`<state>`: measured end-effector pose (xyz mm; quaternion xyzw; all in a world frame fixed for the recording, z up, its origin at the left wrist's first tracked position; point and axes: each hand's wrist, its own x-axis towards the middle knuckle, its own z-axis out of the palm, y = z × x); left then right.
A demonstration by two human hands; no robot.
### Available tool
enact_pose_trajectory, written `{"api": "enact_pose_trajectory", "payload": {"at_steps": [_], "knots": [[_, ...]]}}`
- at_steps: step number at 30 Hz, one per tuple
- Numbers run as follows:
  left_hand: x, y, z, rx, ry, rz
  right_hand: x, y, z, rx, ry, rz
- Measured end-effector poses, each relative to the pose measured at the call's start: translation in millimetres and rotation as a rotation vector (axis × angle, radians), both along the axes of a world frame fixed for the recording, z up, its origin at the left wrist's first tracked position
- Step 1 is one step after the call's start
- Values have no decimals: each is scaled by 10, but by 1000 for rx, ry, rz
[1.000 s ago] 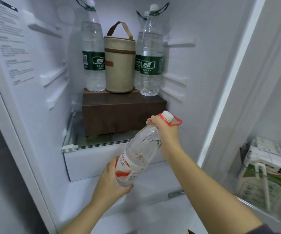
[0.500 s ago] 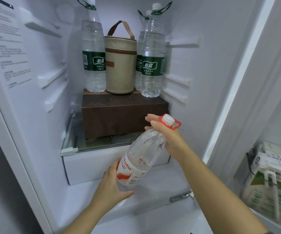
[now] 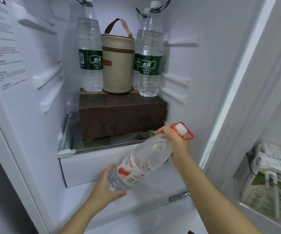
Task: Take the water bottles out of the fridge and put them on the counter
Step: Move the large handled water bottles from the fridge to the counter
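A clear water bottle with a red-and-white label (image 3: 141,164) lies tilted in front of the open fridge, cap up to the right. My right hand (image 3: 176,146) grips its neck just below the white cap and red carry ring. My left hand (image 3: 106,186) cups its base from below. Three green-labelled water bottles stand upright inside on a brown box (image 3: 121,115): one on the left (image 3: 90,56), one on the right (image 3: 150,56), and one behind it (image 3: 137,65), mostly hidden.
A beige cylindrical bag with a brown handle (image 3: 117,65) stands between the green-labelled bottles. The brown box rests on a glass shelf (image 3: 68,150) over a white drawer. Cartons (image 3: 271,168) fill the door bin at the right. Fridge walls close in on both sides.
The red-labelled bottle and both hands have dropped slightly and drawn toward me, out of the fridge. The bottle now lies flatter. The bottles on the box have not moved.
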<state>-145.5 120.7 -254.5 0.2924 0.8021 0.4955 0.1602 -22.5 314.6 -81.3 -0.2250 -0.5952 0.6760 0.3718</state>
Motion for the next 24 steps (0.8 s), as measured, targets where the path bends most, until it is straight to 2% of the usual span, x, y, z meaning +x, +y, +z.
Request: {"api": "enact_pose_trajectory", "payload": {"at_steps": [4,6,9,11,14,17,21,24], "knots": [[-18,53,-53,55,-69,-2,67,11,-44,-52,74,-41],[39,30,-6,120,-173,10,89,7,-73,-71,113,-43],[97,49,85,495,-683,78,80,9,-65,-112,131,-53],[124,90,183,616,-899,152,72,-16,-30,-124,144,-51],[149,103,247,624,-992,201,84,-112,-1,-84,145,-61],[254,53,269,667,-1001,217,157,-225,47,-58,149,-78],[445,24,349,834,-1028,236,338,-356,161,-40,191,-69],[614,45,512,837,-1087,219,560,-429,248,-22,260,-38]]}}
